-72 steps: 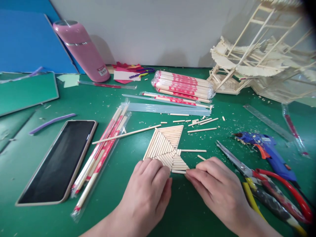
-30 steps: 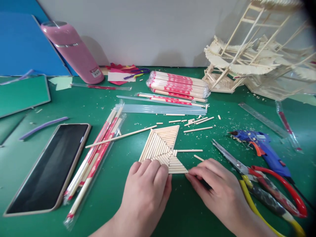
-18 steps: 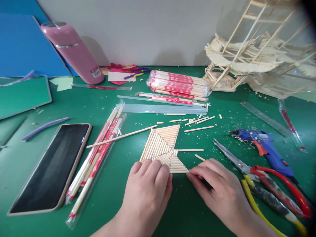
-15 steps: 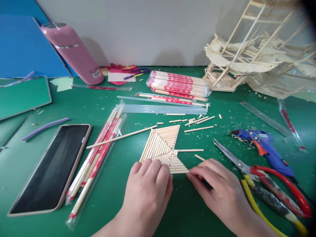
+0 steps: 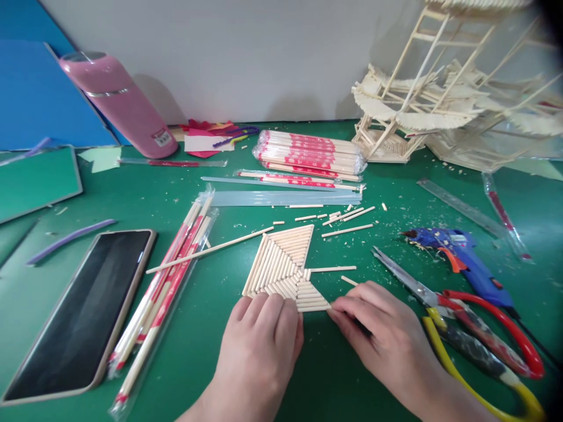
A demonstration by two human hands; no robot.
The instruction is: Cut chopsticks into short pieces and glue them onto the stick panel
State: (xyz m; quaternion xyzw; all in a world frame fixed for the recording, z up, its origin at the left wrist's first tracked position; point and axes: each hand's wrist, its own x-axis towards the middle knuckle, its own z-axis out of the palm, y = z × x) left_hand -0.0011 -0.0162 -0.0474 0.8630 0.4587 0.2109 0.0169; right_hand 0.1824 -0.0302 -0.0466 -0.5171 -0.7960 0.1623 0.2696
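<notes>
A flat panel of short wooden sticks [image 5: 275, 264], laid in triangular sections, rests on the green table in front of me. My left hand [image 5: 263, 346] is closed over its near edge, and its curled fingers hide part of that side. At the panel's near right corner, the thumb and forefinger of my right hand [image 5: 385, 334] pinch the end of the nearest wooden stick [image 5: 314, 309]. Whether that stick is fastened to the panel, I cannot tell. One thin stick [image 5: 334, 269] points rightward from the panel's middle.
Scissors [image 5: 440, 305] and a blue glue gun [image 5: 457, 252] lie right. A phone [image 5: 79, 316] and wrapped chopsticks [image 5: 167, 281] lie left. Behind are glue sticks [image 5: 285, 198], a chopstick pack [image 5: 308, 153], a pink bottle [image 5: 121, 105] and a stick-built model [image 5: 409, 105].
The whole view has shifted a little, so the things on the table appear slightly further left and mostly lower. Both hands keep nearly the same hold at the panel's near edge.
</notes>
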